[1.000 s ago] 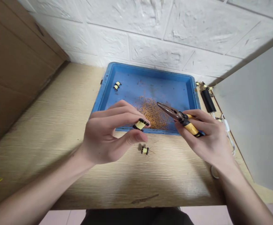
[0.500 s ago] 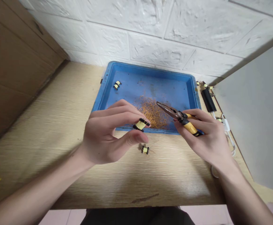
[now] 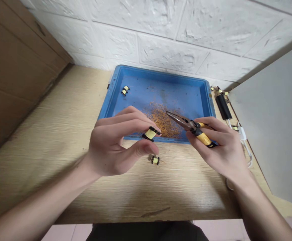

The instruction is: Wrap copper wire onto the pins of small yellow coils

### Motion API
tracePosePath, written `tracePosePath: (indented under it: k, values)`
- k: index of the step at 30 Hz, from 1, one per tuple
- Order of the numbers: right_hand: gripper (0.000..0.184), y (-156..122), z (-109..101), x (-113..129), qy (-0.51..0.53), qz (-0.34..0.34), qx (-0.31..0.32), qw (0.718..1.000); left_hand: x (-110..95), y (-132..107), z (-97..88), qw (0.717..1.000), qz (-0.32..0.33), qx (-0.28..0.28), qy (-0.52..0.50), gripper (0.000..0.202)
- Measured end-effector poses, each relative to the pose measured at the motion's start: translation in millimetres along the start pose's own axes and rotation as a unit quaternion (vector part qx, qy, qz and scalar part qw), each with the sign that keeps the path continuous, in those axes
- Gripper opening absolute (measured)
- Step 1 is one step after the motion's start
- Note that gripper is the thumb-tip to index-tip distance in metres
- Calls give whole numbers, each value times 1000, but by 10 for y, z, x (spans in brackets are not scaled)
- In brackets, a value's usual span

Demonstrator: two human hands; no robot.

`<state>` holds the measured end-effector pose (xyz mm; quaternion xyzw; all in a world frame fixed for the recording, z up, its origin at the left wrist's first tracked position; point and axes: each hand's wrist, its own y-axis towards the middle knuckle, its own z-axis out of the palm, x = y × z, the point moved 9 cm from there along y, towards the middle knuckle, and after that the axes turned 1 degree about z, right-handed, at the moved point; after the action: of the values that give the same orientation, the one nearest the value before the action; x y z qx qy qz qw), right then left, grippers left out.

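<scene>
My left hand point(image 3: 113, 144) pinches a small transformer coil point(image 3: 151, 134) with yellow tape and black pin rows between fingertips and thumb. My right hand point(image 3: 218, 147) grips needle-nose pliers point(image 3: 201, 132) with yellow-and-black handles, their steel jaws pointing left over a blue plastic tray point(image 3: 158, 71). The jaws are a short way from the held coil and do not touch it. Beneath them lies a tangle of thin copper wire point(image 3: 161, 120). Another coil point(image 3: 125, 90) sits in the tray, and one more point(image 3: 155, 160) stands on the wooden desk point(image 3: 60, 134) just below my left thumb.
A white brick-textured wall point(image 3: 171, 43) rises behind the tray. Brown cardboard point(image 3: 17, 63) stands at the left, a grey panel point(image 3: 268, 113) at the right. Right of the tray lie a black cylinder point(image 3: 223, 107), a white cable, and several small coils point(image 3: 219, 90).
The pliers have shifted slightly left and their handles have turned a little. The view has drifted slightly. Both hands keep the same hold.
</scene>
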<state>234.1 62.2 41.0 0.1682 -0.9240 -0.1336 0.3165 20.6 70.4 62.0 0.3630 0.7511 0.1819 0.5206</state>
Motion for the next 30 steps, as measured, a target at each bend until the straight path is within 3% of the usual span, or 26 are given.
tracePosePath:
  k: [30]
  values:
    - [16, 7, 24, 42, -7, -27, -2, 1000, 5, -38, 0, 999, -34, 4, -26, 37]
